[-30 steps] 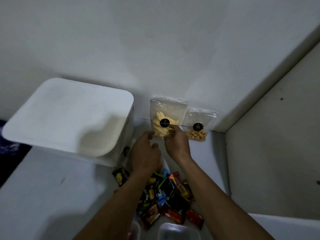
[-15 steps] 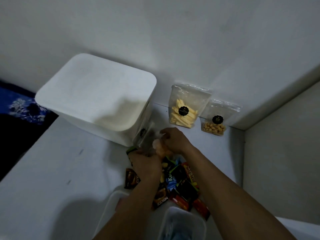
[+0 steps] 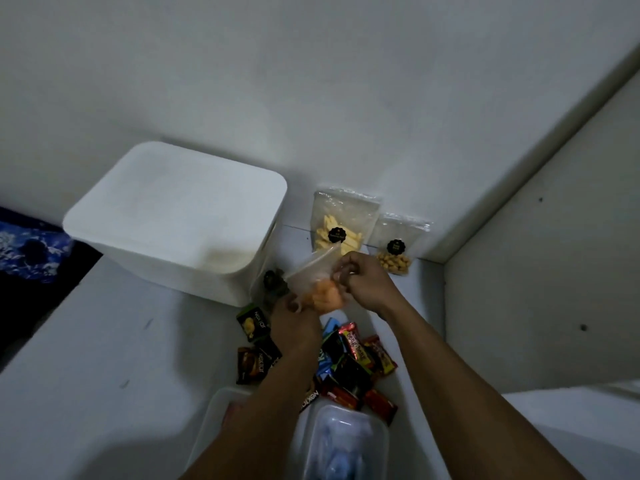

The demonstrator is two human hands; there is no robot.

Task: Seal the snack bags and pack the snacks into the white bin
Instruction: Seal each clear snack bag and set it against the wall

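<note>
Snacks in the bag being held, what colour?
Orange snacks, seen through the clear bag; head view shows it best.

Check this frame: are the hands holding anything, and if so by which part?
Yes, a clear bag of orange snacks. The left hand grips its lower left edge and the right hand pinches its upper right edge.

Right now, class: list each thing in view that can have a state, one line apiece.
Orange-snack bag: held up by both hands.
Left hand: grips the bag's lower edge.
Right hand: pinches the bag's edge.
Stick-snack bag: upright against the wall.
Nut bag: upright against the wall.
White bin: upright.
Wrapped snacks: loose pile on the table.
</note>
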